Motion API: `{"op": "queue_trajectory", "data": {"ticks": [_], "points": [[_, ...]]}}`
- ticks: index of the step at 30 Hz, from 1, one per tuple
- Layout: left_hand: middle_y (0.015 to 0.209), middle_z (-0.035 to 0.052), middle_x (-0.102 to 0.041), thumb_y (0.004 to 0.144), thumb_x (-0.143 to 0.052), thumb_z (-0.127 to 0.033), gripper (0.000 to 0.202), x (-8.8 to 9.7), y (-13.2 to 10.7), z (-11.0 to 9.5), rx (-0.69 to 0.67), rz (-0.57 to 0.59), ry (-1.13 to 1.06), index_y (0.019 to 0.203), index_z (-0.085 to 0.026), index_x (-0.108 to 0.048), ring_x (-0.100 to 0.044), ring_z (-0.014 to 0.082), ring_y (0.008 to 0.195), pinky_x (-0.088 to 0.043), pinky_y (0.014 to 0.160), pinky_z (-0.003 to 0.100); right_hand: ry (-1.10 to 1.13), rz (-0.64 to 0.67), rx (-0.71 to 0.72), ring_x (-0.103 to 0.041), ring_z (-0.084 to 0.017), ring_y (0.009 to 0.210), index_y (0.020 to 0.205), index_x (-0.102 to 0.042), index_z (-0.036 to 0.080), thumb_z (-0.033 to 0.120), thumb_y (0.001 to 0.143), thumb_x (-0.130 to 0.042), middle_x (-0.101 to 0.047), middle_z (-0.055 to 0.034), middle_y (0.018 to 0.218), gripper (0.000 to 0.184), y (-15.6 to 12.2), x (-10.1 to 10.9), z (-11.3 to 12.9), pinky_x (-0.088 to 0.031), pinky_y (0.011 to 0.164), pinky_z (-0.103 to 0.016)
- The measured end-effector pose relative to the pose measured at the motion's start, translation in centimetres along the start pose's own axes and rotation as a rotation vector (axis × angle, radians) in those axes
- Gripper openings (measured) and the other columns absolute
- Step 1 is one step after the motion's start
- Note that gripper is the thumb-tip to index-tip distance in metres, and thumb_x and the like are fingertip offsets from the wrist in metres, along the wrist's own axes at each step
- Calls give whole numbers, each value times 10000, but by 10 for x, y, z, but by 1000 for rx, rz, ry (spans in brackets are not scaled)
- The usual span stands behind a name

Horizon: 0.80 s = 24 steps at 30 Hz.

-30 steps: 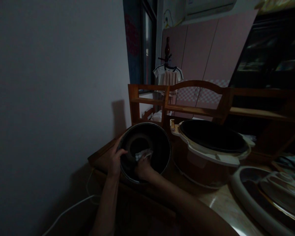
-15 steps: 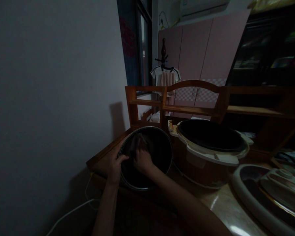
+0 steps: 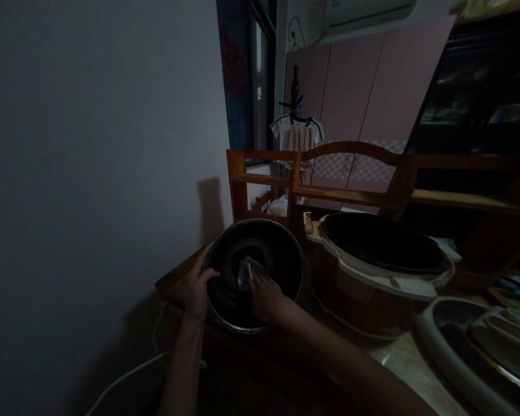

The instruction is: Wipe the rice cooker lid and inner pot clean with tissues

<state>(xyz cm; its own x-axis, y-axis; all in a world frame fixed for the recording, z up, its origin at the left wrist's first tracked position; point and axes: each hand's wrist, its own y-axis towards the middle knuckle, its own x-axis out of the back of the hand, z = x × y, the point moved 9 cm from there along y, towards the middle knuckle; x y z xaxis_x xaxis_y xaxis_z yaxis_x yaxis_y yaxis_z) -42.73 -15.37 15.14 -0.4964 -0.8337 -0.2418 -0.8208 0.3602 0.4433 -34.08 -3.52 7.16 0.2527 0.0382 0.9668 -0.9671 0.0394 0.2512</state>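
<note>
A round dark inner pot (image 3: 281, 248) is tilted so that its opening faces me. My left hand (image 3: 198, 289) grips its left rim, thumb over the edge and the other fingers out of sight behind the wall. Inside the pot, my right hand (image 3: 265, 294) presses a pale, crumpled cloth or tissue (image 3: 244, 274) against the inner surface. To the right stands the body of a large cooker (image 3: 372, 300), with a white rim around its dark open top. Its detached lid (image 3: 498, 341) lies farther right, near me.
A wooden shelf rack (image 3: 351, 193) runs along the back of the desk. The white wall (image 3: 112, 144) closes off the left side. A white cable (image 3: 130, 370) hangs at lower left. Behind are pink cabinets (image 3: 351, 86) and hanging clothes (image 3: 301, 138).
My right hand has shifted slightly down and right inside the pot, and the cloth shows more clearly. The pot opening is turned more toward me. The camera view has swung a little left.
</note>
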Motion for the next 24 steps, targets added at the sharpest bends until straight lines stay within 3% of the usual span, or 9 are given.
{"op": "queue_trajectory", "data": {"ticks": [4,9,13,16,18,20,22,24], "points": [[1272,7,-651,663,-590,-139,633,1,-3,5,37,27,-53,1289,-231,-615,-542,268,1234,-360,1112,379,-24,-57,-126,-151,-336,1475,1503,-204,-44,246,869,-470,-140,-253,1581,746,6,13,-18,-193,1184,-464],[1312,20,-628,664,-599,-154,615,-8,-11,3,44,53,-32,1276,-213,-625,-514,288,1273,-353,1122,405,-18,-140,-2,-80,-255,1495,1542,-132,65,279,895,-458,-96,-152,1614,756,24,39,-7,-118,1203,-446],[1308,30,-630,673,-601,-174,587,-6,-11,3,49,34,-15,1258,-201,-636,-530,291,1255,-382,1099,402,6,-46,188,-51,-207,1499,1551,-109,112,244,892,-457,-89,-104,1623,757,16,31,16,-82,1210,-425],[1243,26,-669,672,-599,-185,592,2,-8,9,69,10,-14,1262,-205,-633,-579,282,1189,-413,1067,394,28,62,209,-77,-209,1496,1549,-151,128,263,902,-456,-117,-91,1620,729,-1,18,20,-105,1210,-424],[1207,26,-685,664,-610,-184,592,7,-7,13,81,9,-17,1255,-202,-635,-596,277,1157,-425,1051,387,24,139,105,-145,-237,1487,1545,-185,131,338,917,-457,-163,-110,1609,715,-11,12,9,-180,1195,-434],[1223,29,-678,659,-615,-176,608,8,-8,14,90,15,-22,1267,-198,-626,-586,277,1172,-418,1055,389,1,196,-48,-307,-288,1433,1525,-253,99,398,919,-461,-289,-178,1559,707,-17,12,-9,-310,1135,-462],[1272,31,-653,659,-610,-169,631,5,-10,11,75,27,-13,1289,-198,-611,-552,282,1222,-397,1077,395,-25,214,-163,-514,-322,1287,1462,-384,62,361,930,-440,-485,-244,1419,613,-18,19,-24,-433,1024,-471],[1295,22,-641,660,-599,-163,629,-1,-13,4,41,42,9,1287,-202,-616,-531,280,1249,-377,1097,395,-37,196,-203,-654,-314,1092,1352,-525,57,269,945,-387,-637,-256,1227,479,-12,29,-32,-504,908,-449]]}}
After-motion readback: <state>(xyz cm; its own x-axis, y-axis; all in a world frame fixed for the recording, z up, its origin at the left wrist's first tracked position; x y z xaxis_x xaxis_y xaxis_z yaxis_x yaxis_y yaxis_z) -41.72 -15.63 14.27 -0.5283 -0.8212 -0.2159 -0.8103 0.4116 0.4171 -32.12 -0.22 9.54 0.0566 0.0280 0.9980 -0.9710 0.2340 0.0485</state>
